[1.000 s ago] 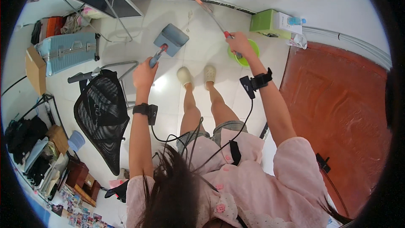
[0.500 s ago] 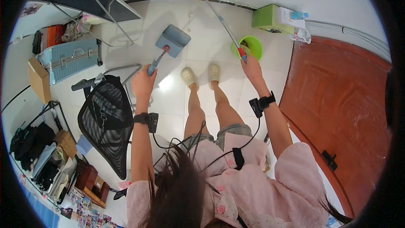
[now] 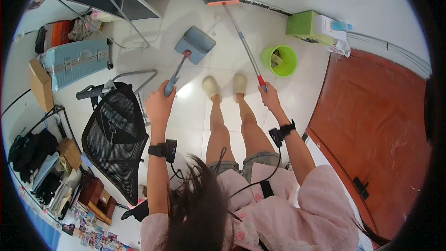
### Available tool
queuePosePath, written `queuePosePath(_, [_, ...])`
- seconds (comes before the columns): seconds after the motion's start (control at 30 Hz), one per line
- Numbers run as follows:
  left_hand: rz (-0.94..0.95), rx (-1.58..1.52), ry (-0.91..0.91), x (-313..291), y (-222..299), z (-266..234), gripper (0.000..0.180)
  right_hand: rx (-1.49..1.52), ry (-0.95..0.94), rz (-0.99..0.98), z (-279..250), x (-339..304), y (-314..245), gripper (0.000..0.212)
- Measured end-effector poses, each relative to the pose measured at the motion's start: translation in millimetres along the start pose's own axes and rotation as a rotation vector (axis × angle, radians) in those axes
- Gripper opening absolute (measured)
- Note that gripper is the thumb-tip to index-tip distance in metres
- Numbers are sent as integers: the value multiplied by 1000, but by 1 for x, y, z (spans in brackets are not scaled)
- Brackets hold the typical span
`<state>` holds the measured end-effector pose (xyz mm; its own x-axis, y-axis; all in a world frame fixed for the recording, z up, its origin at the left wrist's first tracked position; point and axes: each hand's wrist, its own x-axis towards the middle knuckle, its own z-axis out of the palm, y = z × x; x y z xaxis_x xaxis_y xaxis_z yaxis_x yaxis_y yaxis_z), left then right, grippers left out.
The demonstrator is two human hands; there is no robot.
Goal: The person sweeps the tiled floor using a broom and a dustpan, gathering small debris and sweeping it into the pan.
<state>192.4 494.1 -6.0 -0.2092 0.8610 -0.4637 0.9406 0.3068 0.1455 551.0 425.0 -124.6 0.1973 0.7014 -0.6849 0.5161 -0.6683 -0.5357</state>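
My left hand (image 3: 159, 103) is closed around the handle of a grey-blue dustpan (image 3: 197, 42). The pan tilts toward the far side, in front of my feet. In my right hand (image 3: 271, 99) is the end of a broom's red and grey handle. The broom (image 3: 223, 3) has an orange head with dark bristles, lying at the far wall's base. Some small pale bits (image 3: 214, 33) lie on the tiles between dustpan and broom. A lime-green bin (image 3: 284, 69) with some rubbish inside stands right of the broom handle, apart from my right hand.
On the left are a black mesh chair (image 3: 114, 135), a light-blue suitcase (image 3: 79, 63), a cardboard box (image 3: 40, 85) and a cluttered rack (image 3: 42, 167). A green box (image 3: 299, 24) stands by the far right wall. A red-brown door (image 3: 371, 135) fills the right side.
The broom handle and my right hand have moved left, off from over the bin, and the hand sits nearer to me. The dustpan looks nearly unchanged, while the whole view has shifted slightly.
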Motion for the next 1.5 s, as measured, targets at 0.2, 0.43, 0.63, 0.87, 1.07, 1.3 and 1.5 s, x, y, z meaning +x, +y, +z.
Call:
queuePosePath(0.2, [-6, 29, 37, 5, -7, -6, 35, 257, -41, 176, -13, -29, -25, 40])
queuePosePath(0.43, [2, 35, 44, 5, 3, -4, 34, 292, -41, 160, -2, -3, -14, 43])
queuePosePath(0.63, [6, 33, 70, -3, -2, 6, 34, 277, -100, 20, 38, 43, -25, 42])
queuePosePath(0.87, [8, 73, 67, -3, 2, 11, 33, 268, -121, 34, 54, 49, -11, 43])
queuePosePath(1.07, [32, 76, 115, -6, -9, 11, 32, 274, -160, 103, 41, 40, -10, 43])
queuePosePath(1.3, [4, 55, 89, -5, 0, 11, 32, 286, -166, 54, 49, 47, -27, 42])
queuePosePath(1.5, [7, 55, 85, -6, -6, 6, 32, 145, -127, -137, 69, 67, -24, 40])
